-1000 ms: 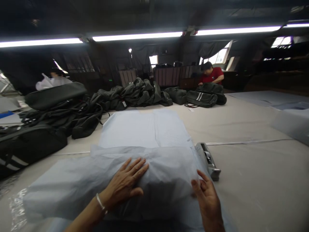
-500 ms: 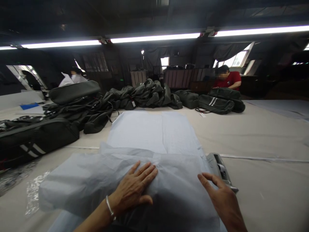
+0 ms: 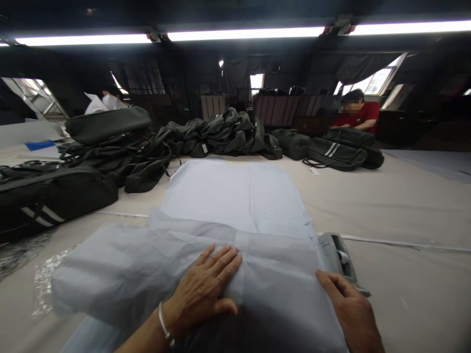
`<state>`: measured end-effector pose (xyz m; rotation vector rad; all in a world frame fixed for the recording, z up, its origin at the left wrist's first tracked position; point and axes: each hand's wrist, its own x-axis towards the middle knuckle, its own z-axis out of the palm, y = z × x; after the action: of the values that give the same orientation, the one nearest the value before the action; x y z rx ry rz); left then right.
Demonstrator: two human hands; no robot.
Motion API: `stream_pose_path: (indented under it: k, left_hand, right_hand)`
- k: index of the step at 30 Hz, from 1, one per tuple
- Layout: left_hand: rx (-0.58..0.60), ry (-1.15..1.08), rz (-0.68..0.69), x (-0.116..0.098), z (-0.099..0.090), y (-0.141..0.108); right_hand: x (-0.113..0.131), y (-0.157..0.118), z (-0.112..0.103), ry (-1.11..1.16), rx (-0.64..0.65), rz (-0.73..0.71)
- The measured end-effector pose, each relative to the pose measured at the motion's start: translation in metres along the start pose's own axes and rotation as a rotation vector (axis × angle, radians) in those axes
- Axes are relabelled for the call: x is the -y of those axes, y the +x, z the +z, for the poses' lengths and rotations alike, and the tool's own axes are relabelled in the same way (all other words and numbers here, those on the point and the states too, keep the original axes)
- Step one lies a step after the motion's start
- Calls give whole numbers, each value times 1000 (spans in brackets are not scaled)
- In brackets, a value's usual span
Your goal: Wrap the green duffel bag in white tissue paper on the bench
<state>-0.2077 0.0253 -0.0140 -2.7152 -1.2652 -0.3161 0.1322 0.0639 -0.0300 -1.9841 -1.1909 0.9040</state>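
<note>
A large sheet of thin whitish paper [image 3: 121, 269] lies folded over something dark that shows faintly through it. My left hand [image 3: 206, 287], with a silver bangle at the wrist, rests flat on the paper, fingers spread. At the sheet's right edge is my right hand [image 3: 349, 304], its thumb and forefinger closed on the paper's edge. Beyond the fold, more flat pale paper [image 3: 221, 191] stretches away over the table. A grey tape dispenser [image 3: 340, 260] stands just beyond my right hand.
Dark green bags [image 3: 228, 132] are heaped across the far side and left of the table [image 3: 412, 206]. Clear plastic packaging [image 3: 46, 279] lies at the left. A person in red [image 3: 368, 115] is behind the bags at the far right, another person partly hidden at the far left.
My right hand has moved slightly right and down, and its fingertips have come together on the paper's edge. My left hand stays on the paper. The view has tilted slightly.
</note>
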Motion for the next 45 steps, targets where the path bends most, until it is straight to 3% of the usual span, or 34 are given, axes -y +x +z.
stream_pose_path:
  k: [2, 4, 6, 8, 9, 11, 13, 17, 21, 27, 30, 32, 34, 37, 40, 42, 45]
  left_hand:
    - [-13, -21, -3, 1, -1, 1]
    - [-18, -34, -8, 1, -1, 1]
    - [-18, -36, -5, 1, -1, 1]
    - [-17, -32, 2, 0, 0, 0]
    - [-16, -29, 5, -1, 0, 0]
    - [-18, -19, 10, -1, 2, 0]
    - [-29, -9, 5, -1, 4, -1]
    - [-87, 16, 5, 1, 2, -3]
    - [-165, 77, 53, -4, -6, -7]
    - [-196, 140, 2, -24, -1, -5]
    - [-247, 173, -19, -28, 2, -3]
    - [-276, 195, -14, -27, 2, -2]
    - [-302, 206, -17, -25, 3, -2]
    - [-374, 186, 4, -17, 11, -4]
    - [-395, 145, 17, -12, 25, -8]
    - [-341, 126, -13, -11, 33, -14]
    - [-263, 100, -71, -11, 40, -24]
  right_hand:
    - [-6, 3, 0, -17, -12, -21]
    - [-6, 2, 0, -62, -159, -138]
    - [4, -5, 0, -108, -399, -440]
    - [27, -19, 6, -147, -471, -896]
    - [41, -27, 11, -179, -391, -1121]
    - [69, -41, 26, -290, -93, -1457]
    - [90, -47, 45, -432, 191, -1560]
    - [98, -38, 76, -621, 504, -1329]
    - [92, -28, 80, -675, 622, -1147]
    - [106, -28, 78, -634, 690, -1033]
    - [109, -17, 78, -578, 645, -956]
    - [102, -3, 68, -457, 560, -870]
    - [84, 17, 43, -234, 420, -740]
    - [31, 53, -16, 50, 115, -418]
    - [-39, 86, -73, 46, -163, -131]
    - [-81, 103, -94, 22, -221, -23]
    - [-121, 120, -92, 70, -111, 63]
